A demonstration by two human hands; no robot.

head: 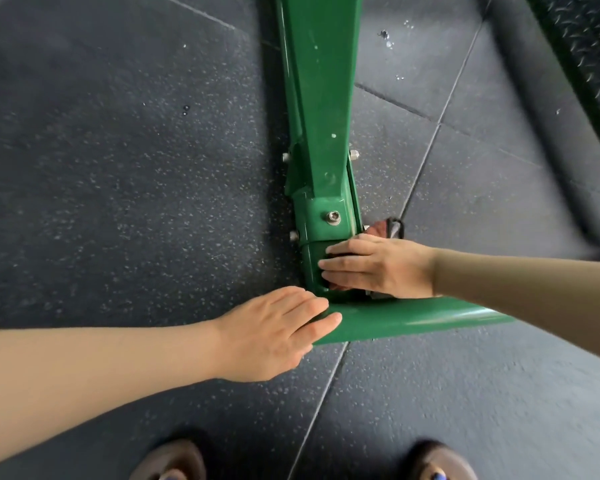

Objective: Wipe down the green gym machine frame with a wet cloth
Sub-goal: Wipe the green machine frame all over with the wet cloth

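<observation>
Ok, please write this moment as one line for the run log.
right hand presses cloth on green frame | left hand rests on base bar

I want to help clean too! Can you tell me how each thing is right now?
Right hand: flat, pressing the cloth on the frame.
Cloth: mostly hidden under that hand.
Left hand: open, resting on the base bar.
Green frame: bolted, some pale specks.
Floor: few water drops.

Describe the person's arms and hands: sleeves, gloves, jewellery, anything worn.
Both forearms are bare up to the frame edges, with no sleeve in view. The left hand and right hand wear no gloves, and no rings, watch or wristband show. The fingernails look short and unpainted.
</observation>
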